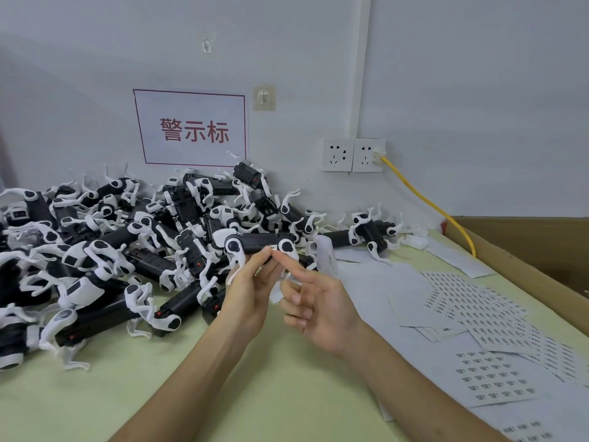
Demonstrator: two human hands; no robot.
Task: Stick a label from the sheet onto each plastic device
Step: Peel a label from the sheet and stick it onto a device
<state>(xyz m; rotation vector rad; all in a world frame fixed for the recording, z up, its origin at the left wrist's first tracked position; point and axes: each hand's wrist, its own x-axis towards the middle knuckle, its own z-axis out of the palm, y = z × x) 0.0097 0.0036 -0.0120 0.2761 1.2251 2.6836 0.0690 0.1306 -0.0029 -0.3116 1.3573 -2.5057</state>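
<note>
Item 1: plastic device point(258, 244), black body with white jointed ends. It is held up above the worktop point(223, 393), lying roughly level in front of the heap.

Item 2: my left hand point(247, 298). Its thumb and fingers pinch the device from below at about mid-body, palm turned toward me.

Item 3: my right hand point(322, 309). The forefinger is stretched out and its tip point(280, 256) is against the device's lower edge. The other fingers are curled in toward the palm and grip nothing.

Item 4: label point(273, 247), small and white with dark print. It sits on the device's body near its right end, just above my forefinger tip.

Item 5: heap of plastic devices point(127, 244) of the same black-and-white kind. They are piled loosely over the left half of the worktop and back against the wall. A smaller cluster point(371, 231) lies apart to the right, below the sockets.

Item 6: label sheets point(478, 311), several of them overlapping on the right side of the worktop, printed with rows of small dark labels. One more sheet point(492, 378) lies nearer to me, and plain white sheets lie under and around them.

Item 7: wall sign point(191, 127), white paper with a red border and red characters, fixed above the heap.

Item 8: two wall sockets point(352, 154) side by side. A yellow cable point(430, 202) is plugged into the right one and runs down toward the worktop's far right edge.

Item 9: cardboard box point(526, 250), brown, standing along the worktop's right edge.
</note>
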